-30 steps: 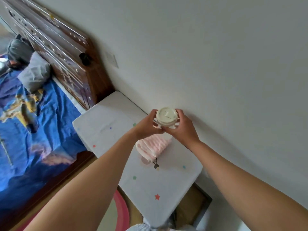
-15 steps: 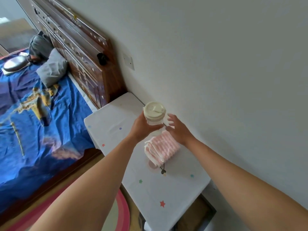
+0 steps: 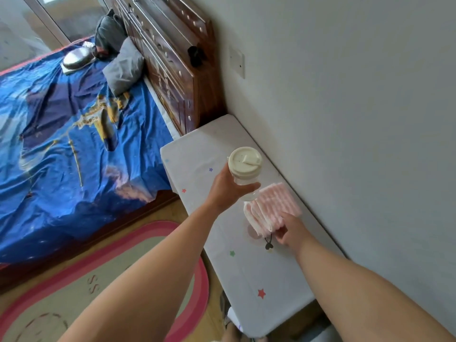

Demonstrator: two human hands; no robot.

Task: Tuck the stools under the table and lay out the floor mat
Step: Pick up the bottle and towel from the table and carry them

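Your left hand point(image 3: 223, 191) is closed around a clear cup with a cream lid point(image 3: 244, 166), holding it upright above the table point(image 3: 259, 272), clear of the surface. Your right hand point(image 3: 292, 232) is lower and nearer the wall, its fingers point(image 3: 280, 234) pinching the near edge of a folded pink-and-white striped cloth point(image 3: 271, 208) that lies on the table; a small dark charm on a cord point(image 3: 269, 244) hangs from that edge. The table is a long white top dotted with coloured stars, set against the grey wall point(image 3: 357, 107) and butting up to the dark wooden headboard point(image 3: 177, 62) of the bed point(image 3: 74, 144), which is covered in a blue printed sheet with a grey pillow point(image 3: 124, 66). The floor mat point(image 3: 81, 287), beige with a pink border, already lies spread on the wooden floor between the bed and the table, partly hidden by your left forearm. No stool can be made out clearly.
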